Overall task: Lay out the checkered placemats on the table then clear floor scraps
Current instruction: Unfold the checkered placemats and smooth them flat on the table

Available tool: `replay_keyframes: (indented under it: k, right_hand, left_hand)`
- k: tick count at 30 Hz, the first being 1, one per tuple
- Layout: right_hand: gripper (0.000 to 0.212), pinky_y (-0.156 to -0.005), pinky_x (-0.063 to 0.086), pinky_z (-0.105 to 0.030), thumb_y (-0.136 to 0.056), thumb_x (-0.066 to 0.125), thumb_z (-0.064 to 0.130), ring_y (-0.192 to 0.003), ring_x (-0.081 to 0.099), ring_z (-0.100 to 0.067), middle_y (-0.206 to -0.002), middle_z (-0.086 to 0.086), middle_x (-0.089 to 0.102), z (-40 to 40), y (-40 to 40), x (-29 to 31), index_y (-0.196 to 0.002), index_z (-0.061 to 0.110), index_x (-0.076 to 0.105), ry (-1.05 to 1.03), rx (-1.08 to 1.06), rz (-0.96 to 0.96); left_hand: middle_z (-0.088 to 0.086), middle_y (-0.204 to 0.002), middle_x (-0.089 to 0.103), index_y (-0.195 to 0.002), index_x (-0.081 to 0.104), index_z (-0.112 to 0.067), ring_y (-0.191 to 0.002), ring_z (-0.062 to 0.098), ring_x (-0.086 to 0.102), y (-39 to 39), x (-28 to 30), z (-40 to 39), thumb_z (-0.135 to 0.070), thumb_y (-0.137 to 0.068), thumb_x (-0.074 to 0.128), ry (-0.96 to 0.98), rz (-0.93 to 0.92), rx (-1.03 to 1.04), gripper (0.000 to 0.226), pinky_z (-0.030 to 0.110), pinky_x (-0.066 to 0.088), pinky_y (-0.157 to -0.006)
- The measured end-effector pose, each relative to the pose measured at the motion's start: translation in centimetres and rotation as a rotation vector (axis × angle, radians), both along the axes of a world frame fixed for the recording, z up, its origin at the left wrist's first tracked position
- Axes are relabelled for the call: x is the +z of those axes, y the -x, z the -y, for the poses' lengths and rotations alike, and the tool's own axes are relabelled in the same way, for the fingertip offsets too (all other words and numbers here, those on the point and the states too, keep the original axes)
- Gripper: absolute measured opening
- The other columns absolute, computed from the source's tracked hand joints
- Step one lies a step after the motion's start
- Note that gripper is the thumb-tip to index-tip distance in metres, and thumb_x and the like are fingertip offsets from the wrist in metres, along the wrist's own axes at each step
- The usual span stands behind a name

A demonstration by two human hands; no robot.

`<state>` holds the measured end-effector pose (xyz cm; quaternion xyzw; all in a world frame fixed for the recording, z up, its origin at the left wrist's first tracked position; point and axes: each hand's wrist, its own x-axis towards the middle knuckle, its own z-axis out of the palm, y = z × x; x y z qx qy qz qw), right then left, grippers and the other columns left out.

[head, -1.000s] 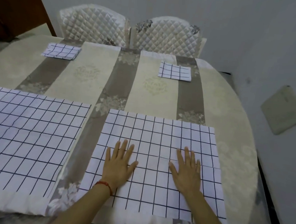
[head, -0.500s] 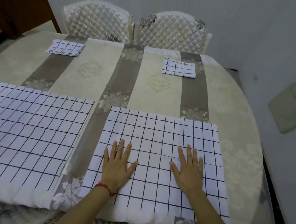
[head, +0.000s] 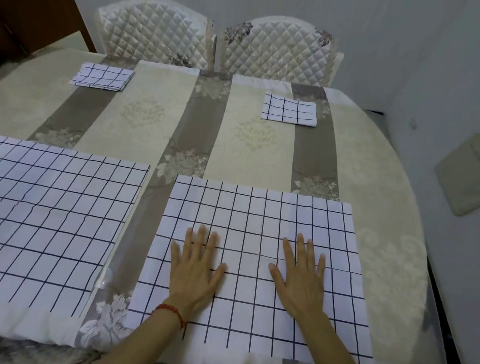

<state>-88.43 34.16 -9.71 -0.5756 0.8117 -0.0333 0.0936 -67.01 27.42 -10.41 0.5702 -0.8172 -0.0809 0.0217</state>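
A white placemat with dark check lines (head: 259,213) lies spread flat on the near right of the table. My left hand (head: 194,269) and my right hand (head: 301,277) both press flat on it, fingers straight and spread. A second spread placemat (head: 40,214) lies to its left on the near side. Two folded checkered placemats lie at the far side: the left folded placemat (head: 101,76) and the right folded placemat (head: 289,110).
The table (head: 150,119) wears a cream and brown striped cloth and curves away at the right edge. Two quilted white chairs (head: 153,36) stand behind it against the wall. A beige square pad (head: 473,176) leans by the right wall.
Both hands stay pressed flat on the near right placemat, hardly shifted. The view has tilted a little, bringing the chairs lower in frame.
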Motion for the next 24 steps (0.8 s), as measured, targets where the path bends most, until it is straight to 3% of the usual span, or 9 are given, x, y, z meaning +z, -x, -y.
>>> replay_keyframes:
  k: [2,6,7,9,11,16,20,22,24]
  right_hand:
    - [0.058,-0.111,-0.006,-0.040,-0.095,0.007,0.051,-0.139,0.015,-0.022,-0.151,-0.006,0.031,1.2,-1.7,0.7,-0.143,0.023,0.023,0.017,0.039,-0.020]
    - [0.054,-0.112,0.000,-0.038,-0.097,0.004,0.045,-0.139,0.019,-0.019,-0.149,-0.002,0.037,3.5,-3.8,0.2,-0.142,0.026,0.026,0.005,0.112,0.031]
    - [0.056,-0.113,0.000,-0.037,-0.096,0.003,0.047,-0.141,0.018,-0.018,-0.151,0.000,0.031,3.7,-3.6,-0.1,-0.143,0.026,0.025,-0.007,0.129,0.039]
    - [0.064,-0.116,-0.005,-0.034,-0.090,-0.001,0.056,-0.145,0.004,-0.015,-0.155,0.007,0.005,3.5,-2.1,-0.8,-0.146,0.030,0.015,0.003,0.133,0.050]
    - [0.071,-0.116,-0.008,-0.036,-0.083,-0.006,0.063,-0.145,-0.006,-0.013,-0.155,0.010,-0.007,2.8,0.3,-1.0,-0.146,0.032,0.006,-0.004,0.034,0.090]
    - [0.083,-0.118,-0.003,-0.043,-0.075,-0.010,0.061,-0.146,-0.003,-0.020,-0.158,-0.002,0.001,0.8,5.3,-0.3,-0.147,0.024,0.007,-0.016,-0.265,0.039]
    - [0.074,-0.116,-0.004,-0.041,-0.083,-0.005,0.056,-0.146,0.000,-0.019,-0.158,-0.001,0.006,4.7,2.8,0.7,-0.147,0.023,0.014,0.075,-0.100,0.058]
    - [0.070,-0.117,-0.005,-0.040,-0.084,-0.005,0.050,-0.146,-0.003,-0.016,-0.158,0.002,0.003,6.7,1.1,0.4,-0.147,0.026,0.011,0.047,0.039,0.102]
    - [0.067,-0.116,-0.007,-0.039,-0.085,-0.004,0.052,-0.146,-0.006,-0.014,-0.158,0.006,-0.001,7.3,0.9,-0.4,-0.147,0.028,0.009,0.014,0.054,0.113]
  left_hand:
    - [0.003,-0.150,0.030,-0.142,0.028,-0.021,-0.144,0.023,0.001,2.4,0.9,0.7,-0.047,-0.094,0.007,0.016,-0.010,-0.072,0.059,0.046,-0.004,-0.111]
    - [0.001,-0.147,0.038,-0.137,0.039,-0.022,-0.145,0.023,0.009,6.0,0.5,2.0,-0.039,-0.091,0.022,-0.083,0.000,-0.170,0.052,0.052,0.015,-0.113]
    - [-0.001,-0.153,0.024,-0.142,0.028,-0.025,-0.145,0.021,0.004,6.0,0.0,2.1,-0.043,-0.091,0.015,-0.082,0.018,-0.174,0.055,0.053,0.013,-0.116]
    - [-0.010,-0.151,-0.014,-0.143,-0.006,-0.032,-0.139,0.015,-0.020,5.3,-0.9,2.3,-0.057,-0.083,-0.012,-0.122,-0.016,-0.132,0.065,0.047,-0.008,-0.116]
    - [-0.013,-0.147,-0.022,-0.138,-0.017,-0.034,-0.137,0.013,-0.025,3.9,-1.0,2.8,-0.061,-0.073,-0.022,-0.111,-0.060,-0.032,0.070,0.042,-0.017,-0.113]
    - [-0.005,-0.154,-0.011,-0.142,-0.006,-0.032,-0.140,0.016,-0.017,1.5,-1.2,3.7,-0.066,-0.075,-0.020,-0.108,-0.127,0.136,0.077,0.045,-0.016,-0.113]
    - [0.006,-0.148,0.038,-0.138,0.038,-0.022,-0.138,0.030,0.032,7.4,1.5,4.4,-0.039,-0.089,0.024,-0.038,-0.101,-0.045,0.054,0.059,0.023,-0.110]
    - [0.001,-0.156,0.018,-0.145,0.022,-0.025,-0.145,0.021,0.008,10.6,1.7,4.3,-0.037,-0.092,0.013,-0.111,-0.122,-0.199,0.055,0.052,0.006,-0.115]
    - [-0.007,-0.157,-0.007,-0.146,0.002,-0.029,-0.142,0.014,-0.015,11.5,0.4,4.6,-0.048,-0.088,-0.001,-0.191,-0.122,-0.186,0.061,0.043,-0.015,-0.112]
